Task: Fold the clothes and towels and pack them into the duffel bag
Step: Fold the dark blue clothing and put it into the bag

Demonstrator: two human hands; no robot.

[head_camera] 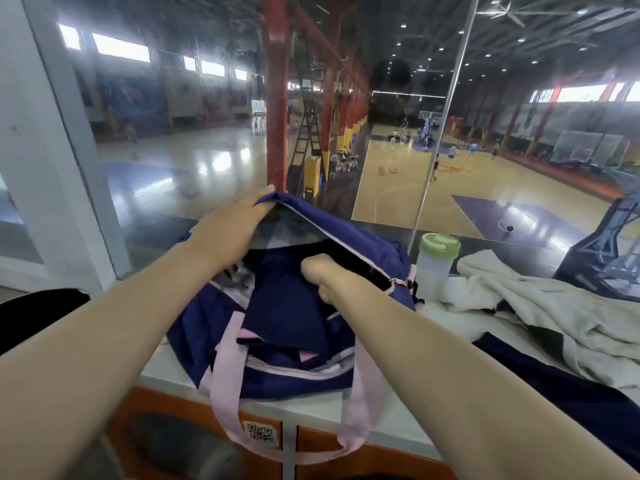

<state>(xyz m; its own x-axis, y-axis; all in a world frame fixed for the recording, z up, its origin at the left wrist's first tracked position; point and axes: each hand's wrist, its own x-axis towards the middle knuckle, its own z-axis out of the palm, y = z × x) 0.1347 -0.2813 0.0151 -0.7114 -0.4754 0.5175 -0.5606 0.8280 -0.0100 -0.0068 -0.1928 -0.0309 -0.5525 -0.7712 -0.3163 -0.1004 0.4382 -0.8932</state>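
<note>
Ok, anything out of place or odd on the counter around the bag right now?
Nothing spilled or damaged. The white towel lies crumpled and unfolded right of the duffel bag, beside an upright bottle. One pink strap dangles over the counter edge. The left hand lifts the flap; the right hand reaches inside.

Navy duffel bag (277, 368) open on ledge, navy garment (287, 306) inside, white towel (540, 306) beside.
</note>
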